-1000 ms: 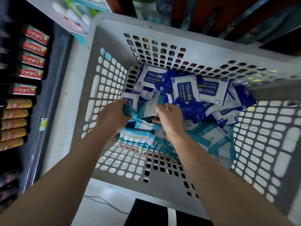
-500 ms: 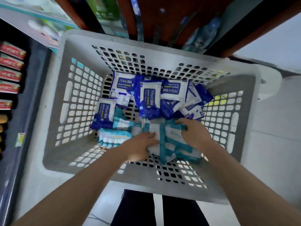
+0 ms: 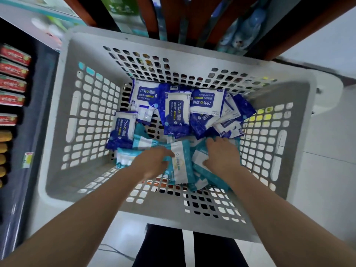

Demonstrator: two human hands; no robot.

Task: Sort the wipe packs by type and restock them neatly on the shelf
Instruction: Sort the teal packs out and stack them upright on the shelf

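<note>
A grey perforated basket (image 3: 92, 182) holds two kinds of wipe packs. Several dark blue and white alcohol wipe packs (image 3: 178, 110) lie at the far side. Several teal and white wipe packs (image 3: 182, 164) lie at the near side. Both my hands are down in the teal pile. My left hand (image 3: 152, 161) has its fingers curled on the left edge of a teal pack. My right hand (image 3: 221, 155) grips teal packs from the right, with its thumb on a white label. The packs under my hands are partly hidden.
A dark shelf (image 3: 13, 81) at the left carries red boxes and yellow packets. Brown shelf uprights (image 3: 167, 18) and blurred goods stand beyond the basket. Pale floor tiles (image 3: 331, 180) lie to the right. My dark trouser legs (image 3: 163, 247) show below the basket.
Both hands have shifted right and nearer within the basket, gathering the teal packs together. The view has swung, so the basket now sits more to the centre.
</note>
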